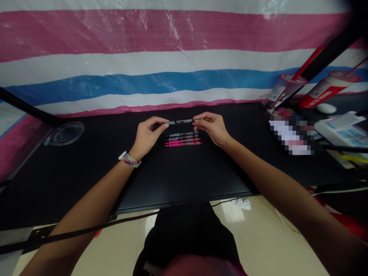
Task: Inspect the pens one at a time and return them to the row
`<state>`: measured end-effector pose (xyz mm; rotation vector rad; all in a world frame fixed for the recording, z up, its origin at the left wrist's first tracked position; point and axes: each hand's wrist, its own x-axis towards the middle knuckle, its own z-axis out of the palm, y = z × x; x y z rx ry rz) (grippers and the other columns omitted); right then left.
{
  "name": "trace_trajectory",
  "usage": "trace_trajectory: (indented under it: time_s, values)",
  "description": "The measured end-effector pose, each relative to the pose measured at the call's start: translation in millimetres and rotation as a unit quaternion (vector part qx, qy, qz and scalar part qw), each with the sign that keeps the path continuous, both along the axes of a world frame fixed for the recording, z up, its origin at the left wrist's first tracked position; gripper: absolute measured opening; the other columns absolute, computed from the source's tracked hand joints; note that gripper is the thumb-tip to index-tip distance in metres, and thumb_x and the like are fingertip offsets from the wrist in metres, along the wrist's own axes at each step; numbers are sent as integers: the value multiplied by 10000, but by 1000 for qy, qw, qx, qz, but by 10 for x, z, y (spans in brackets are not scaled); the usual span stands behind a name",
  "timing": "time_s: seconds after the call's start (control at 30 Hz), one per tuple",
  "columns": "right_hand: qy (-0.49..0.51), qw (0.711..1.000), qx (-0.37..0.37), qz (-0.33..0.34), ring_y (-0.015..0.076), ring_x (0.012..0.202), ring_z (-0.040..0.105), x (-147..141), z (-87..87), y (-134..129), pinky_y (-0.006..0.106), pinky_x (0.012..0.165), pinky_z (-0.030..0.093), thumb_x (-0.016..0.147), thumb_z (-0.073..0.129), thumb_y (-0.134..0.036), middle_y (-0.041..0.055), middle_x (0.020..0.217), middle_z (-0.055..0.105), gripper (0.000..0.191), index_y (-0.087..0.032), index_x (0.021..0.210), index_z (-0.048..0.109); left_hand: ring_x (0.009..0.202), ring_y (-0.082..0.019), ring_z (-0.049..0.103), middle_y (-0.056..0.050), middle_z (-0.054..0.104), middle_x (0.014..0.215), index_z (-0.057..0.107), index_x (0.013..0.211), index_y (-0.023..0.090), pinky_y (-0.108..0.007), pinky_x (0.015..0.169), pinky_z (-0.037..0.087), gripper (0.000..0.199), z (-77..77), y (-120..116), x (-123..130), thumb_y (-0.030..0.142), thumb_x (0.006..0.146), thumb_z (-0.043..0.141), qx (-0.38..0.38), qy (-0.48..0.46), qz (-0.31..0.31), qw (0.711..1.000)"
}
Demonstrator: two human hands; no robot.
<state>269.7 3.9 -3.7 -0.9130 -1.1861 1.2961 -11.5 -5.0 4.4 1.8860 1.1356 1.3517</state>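
Both hands pinch a slim dark pen (180, 122) level above a black table (86, 168): left hand (148, 135) on one end, right hand (212, 128) on the other.

Your left hand (148, 134) and right hand (212, 127) pinch opposite ends of a dark pen (180, 122), held level above four more pens (184, 139), two grey and two pink, lying side by side on the black surface (86, 168).
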Motion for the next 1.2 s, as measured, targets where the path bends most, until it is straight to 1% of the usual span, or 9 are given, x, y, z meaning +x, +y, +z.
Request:
trace_trajectory:
  time_s: [0.13,0.23,0.3,0.37,0.53,0.7,0.87,1.03,1.2]
  values:
    - [58,995,-63,57,198,788,738,5,64,-23,398,859,664,771,919,-337,40,896,819,286,-239,1033,859,979,-219,797,-65,881,1097,882,1096,253,-397,965,636,173,-8,-3,8,375,974,880,-2,-17,3,1000]
    - [115,975,-129,137,231,876,756,27,128,-40,391,868,677,858,773,-423,89,1016,847,425,-217,1220,858,960,-219,796,-62,880,1089,879,1096,254,-399,958,642,194,-9,-10,16,403,972,887,-3,-24,10,1000]
    - [128,969,-148,153,250,934,765,38,150,-45,387,867,679,891,689,-442,120,1093,853,471,-194,1259,846,978,-226,797,-62,882,1099,876,1096,257,-409,976,645,200,-12,-12,21,412,970,888,2,-24,12,1000]
    - [134,968,-152,147,246,947,766,36,142,-42,376,885,676,893,684,-399,116,1088,849,438,-196,1249,837,998,-233,799,-65,882,1108,873,1102,258,-421,996,647,206,-18,-10,24,421,977,879,6,-22,11,1000]
    - [164,968,-152,113,215,853,734,-3,75,-25,377,924,685,835,761,-309,66,901,799,319,-220,1134,827,1052,-252,806,-81,878,1133,871,1109,243,-428,1021,644,238,-35,-1,27,439,974,881,10,-16,8,1000]
    - [167,968,-147,119,250,933,753,-12,77,-31,426,957,687,863,734,-408,109,1003,834,427,-200,1221,838,1030,-240,805,-74,879,1123,871,1114,242,-419,1011,643,219,-40,-8,33,414,979,880,5,-21,8,1000]
    - [141,975,-144,98,246,924,758,-16,77,-34,432,997,676,798,781,-352,95,947,821,393,-208,1159,836,1062,-247,807,-73,879,1139,874,1111,243,-422,1021,640,215,-15,-22,44,411,978,881,8,-24,11,1000]
    - [124,981,-102,110,282,1061,773,-5,87,-41,463,1010,677,882,698,-483,124,1085,828,470,-213,1247,817,1022,-244,805,-77,877,1116,880,1117,242,-411,992,640,248,-10,-24,49,451,982,881,8,-23,14,1000]
    - [122,982,-110,94,246,958,758,-9,51,-16,427,978,688,823,758,-398,94,966,792,402,-216,1179,802,1012,-248,801,-78,876,1112,880,1117,250,-421,988,641,256,-35,-12,45,464,976,886,9,-20,14,1000]
